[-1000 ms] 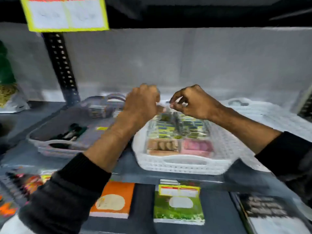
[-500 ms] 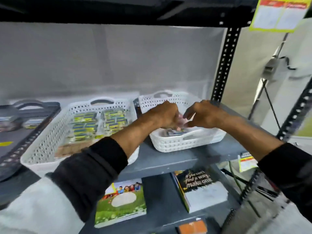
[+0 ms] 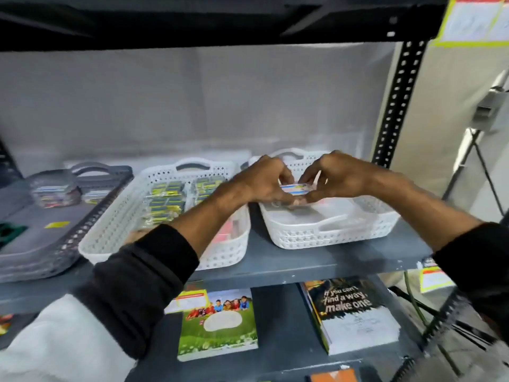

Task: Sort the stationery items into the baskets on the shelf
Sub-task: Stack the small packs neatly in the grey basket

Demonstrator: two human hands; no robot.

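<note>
Here, the left hand (image 3: 264, 183) and the right hand (image 3: 336, 177) meet above the right white basket (image 3: 330, 230), and together they pinch one small packet (image 3: 294, 188) with a blue and yellow label. The fingers of both hands are closed around its two ends, and the packet is held over the basket's far half, not touching the floor. To the left of the grip stands a second white basket (image 3: 115, 230), holding two rows of yellow-green packets (image 3: 165, 202). Further left is one grey basket (image 3: 55, 244). Below the grip, on the lower shelf, lie two books: a green book (image 3: 217, 326) and a dark book (image 3: 349, 312).
</note>
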